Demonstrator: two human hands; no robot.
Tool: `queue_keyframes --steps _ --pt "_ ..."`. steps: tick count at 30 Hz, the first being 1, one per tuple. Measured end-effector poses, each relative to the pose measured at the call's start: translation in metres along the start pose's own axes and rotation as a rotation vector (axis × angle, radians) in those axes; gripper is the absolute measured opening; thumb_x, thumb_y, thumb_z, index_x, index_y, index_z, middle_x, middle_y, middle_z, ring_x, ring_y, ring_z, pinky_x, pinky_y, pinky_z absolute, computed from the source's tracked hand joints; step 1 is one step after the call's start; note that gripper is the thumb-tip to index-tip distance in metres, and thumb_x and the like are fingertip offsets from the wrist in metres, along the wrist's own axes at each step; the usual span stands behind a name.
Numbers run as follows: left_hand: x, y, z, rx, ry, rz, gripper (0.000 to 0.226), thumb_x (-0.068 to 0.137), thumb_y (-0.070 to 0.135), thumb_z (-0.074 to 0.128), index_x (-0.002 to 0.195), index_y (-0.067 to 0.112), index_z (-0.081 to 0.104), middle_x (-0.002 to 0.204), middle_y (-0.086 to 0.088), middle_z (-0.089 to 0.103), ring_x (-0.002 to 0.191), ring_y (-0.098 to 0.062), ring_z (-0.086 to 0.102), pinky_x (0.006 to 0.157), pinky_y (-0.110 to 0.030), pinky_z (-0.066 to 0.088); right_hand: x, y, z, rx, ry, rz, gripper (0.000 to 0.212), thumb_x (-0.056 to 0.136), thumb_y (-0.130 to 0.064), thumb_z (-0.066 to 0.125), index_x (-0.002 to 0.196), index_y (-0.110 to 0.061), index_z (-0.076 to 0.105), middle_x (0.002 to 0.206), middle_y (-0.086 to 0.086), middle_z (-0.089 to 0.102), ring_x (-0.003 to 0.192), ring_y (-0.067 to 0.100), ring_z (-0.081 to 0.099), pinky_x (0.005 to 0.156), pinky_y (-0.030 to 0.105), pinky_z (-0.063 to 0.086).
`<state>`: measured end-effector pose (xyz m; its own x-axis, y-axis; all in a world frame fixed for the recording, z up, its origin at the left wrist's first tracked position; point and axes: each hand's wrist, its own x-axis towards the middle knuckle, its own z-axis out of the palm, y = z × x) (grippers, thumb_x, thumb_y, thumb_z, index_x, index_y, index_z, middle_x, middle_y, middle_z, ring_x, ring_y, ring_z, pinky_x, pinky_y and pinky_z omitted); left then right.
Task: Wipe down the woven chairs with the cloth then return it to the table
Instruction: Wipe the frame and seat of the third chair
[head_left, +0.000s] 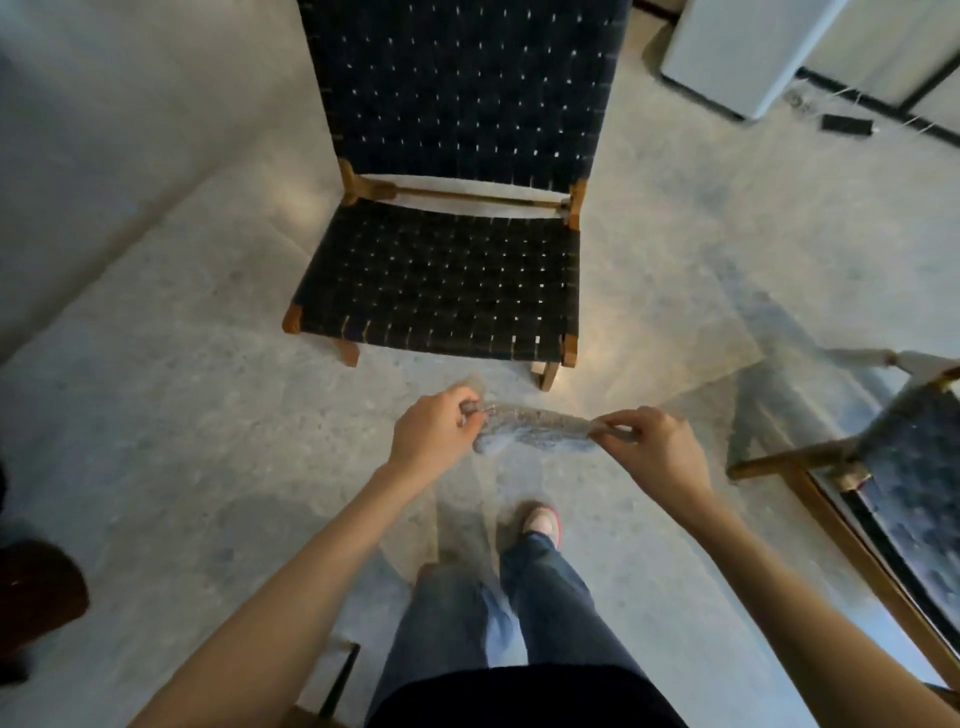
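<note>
Currently we hold the grey cloth (535, 428) stretched between both hands, in the air above the floor (182, 415). Left hand (434, 428) pinches its 9 o'clock end, right hand (652, 441) pinches the 3 o'clock end. Dark woven chair (447, 291) stands at 12 o'clock, apart from the cloth. Second woven chair (904, 483) at 3 o'clock, partly cut off. No containers visible.

Pale speckled stone floor (156, 415); plain light wall (104, 104) at left; white cabinet (737, 52) at upper right; warm light patch cast on floor.
</note>
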<state>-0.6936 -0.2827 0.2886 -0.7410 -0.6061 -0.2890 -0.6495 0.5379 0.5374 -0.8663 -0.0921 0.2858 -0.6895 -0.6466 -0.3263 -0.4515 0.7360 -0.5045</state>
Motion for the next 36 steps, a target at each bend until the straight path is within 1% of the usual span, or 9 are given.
queue_keyframes --steps 5,8,11,18,21,27,31,34,36 --pt "0.042 -0.005 0.056 -0.045 -0.062 0.001 0.017 0.091 0.032 0.06 0.106 0.023 0.06 0.064 0.017 0.049 0.054 0.003 0.05 0.042 -0.008 0.034 0.023 0.047 0.029 0.058 0.017 0.119 0.018 0.09 -0.039 0.062 0.1 -0.03 0.074 0.096 -0.007 0.073 0.076 0.013 0.065 0.067 0.033 0.058" --pt "0.072 -0.023 0.096 -0.068 -0.106 -0.008 0.01 0.089 0.034 0.062 0.096 0.027 0.059 0.06 0.018 0.05 0.054 0.007 0.053 0.044 -0.005 0.035 0.045 0.075 0.055 0.079 0.029 0.193 0.017 0.089 -0.038 0.064 0.098 -0.029 0.075 0.088 -0.005 0.073 0.073 0.014 0.063 0.056 0.024 0.043" --pt "0.108 -0.056 0.142 -0.07 -0.198 0.004 0.01 0.088 0.038 0.062 0.092 0.033 0.055 0.064 0.022 0.05 0.056 0.011 0.052 0.041 -0.007 0.035 0.075 0.102 0.095 0.102 0.0 0.236 0.017 0.09 -0.032 0.064 0.102 -0.025 0.074 0.091 -0.003 0.072 0.069 0.011 0.057 0.051 0.015 0.035" --pt "0.209 -0.148 0.277 -0.136 -0.439 0.001 0.011 0.089 0.043 0.057 0.085 0.042 0.048 0.078 0.02 0.058 0.067 0.005 0.059 0.05 -0.009 0.038 0.165 0.181 0.213 0.171 0.036 0.291 0.017 0.091 -0.029 0.063 0.103 -0.022 0.073 0.098 -0.003 0.071 0.074 0.011 0.059 0.062 0.024 0.046" --pt "0.252 -0.182 0.338 -0.144 -0.472 0.016 0.013 0.092 0.041 0.055 0.081 0.039 0.048 0.074 0.015 0.061 0.063 0.007 0.06 0.047 -0.008 0.039 0.212 0.218 0.264 0.182 0.037 0.297 0.019 0.091 -0.028 0.063 0.106 -0.019 0.073 0.102 0.0 0.071 0.079 0.013 0.06 0.067 0.026 0.048" --pt "0.321 -0.227 0.439 -0.188 -0.39 0.037 0.011 0.095 0.033 0.053 0.086 0.03 0.049 0.078 0.009 0.06 0.071 -0.003 0.059 0.059 -0.019 0.042 0.298 0.287 0.345 0.153 0.008 0.286 0.022 0.091 -0.029 0.062 0.106 -0.017 0.072 0.104 0.005 0.072 0.092 0.022 0.065 0.084 0.04 0.054" --pt "0.348 -0.241 0.476 -0.286 -0.269 0.21 0.021 0.092 0.019 0.059 0.078 0.022 0.045 0.069 0.01 0.044 0.061 0.01 0.048 0.057 -0.007 0.037 0.341 0.315 0.386 0.074 0.109 0.21 0.022 0.091 -0.027 0.061 0.109 -0.02 0.071 0.107 0.003 0.071 0.095 0.021 0.065 0.082 0.036 0.053" --pt "0.364 -0.244 0.489 -0.317 -0.077 0.284 0.019 0.092 0.023 0.06 0.079 0.027 0.046 0.07 0.01 0.048 0.065 -0.001 0.048 0.056 -0.011 0.035 0.364 0.321 0.405 0.287 0.202 0.233 0.02 0.09 -0.03 0.064 0.107 -0.02 0.068 0.103 0.0 0.069 0.094 0.019 0.065 0.082 0.035 0.055" --pt "0.372 -0.244 0.494 -0.386 0.04 0.298 0.011 0.091 0.025 0.061 0.088 0.02 0.051 0.073 0.002 0.055 0.068 -0.016 0.056 0.06 -0.024 0.044 0.371 0.317 0.41 0.53 0.251 0.218 0.014 0.089 -0.028 0.067 0.099 -0.02 0.065 0.097 0.002 0.065 0.091 0.022 0.066 0.079 0.036 0.058"
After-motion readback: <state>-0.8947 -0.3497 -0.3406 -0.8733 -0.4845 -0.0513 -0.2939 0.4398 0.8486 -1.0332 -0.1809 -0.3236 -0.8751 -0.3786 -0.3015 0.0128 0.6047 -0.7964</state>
